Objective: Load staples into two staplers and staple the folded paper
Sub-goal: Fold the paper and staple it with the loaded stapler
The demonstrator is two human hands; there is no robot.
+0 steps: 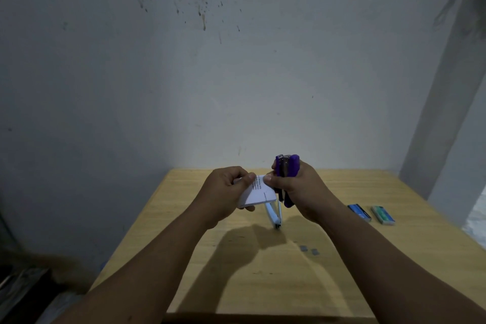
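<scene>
Left hand (223, 192) pinches folded paper (256, 191) above worktop (236, 284); right hand (297, 189) grips purple stapler (288, 179), thumb on paper. Slide the paper's edge fully between the stapler's arms, keep the layers flush, then squeeze.

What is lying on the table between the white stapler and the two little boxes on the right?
In the head view, two small grey staple strips lie on the table, nearer the person than the white stapler, the blue box and the green box.
</scene>
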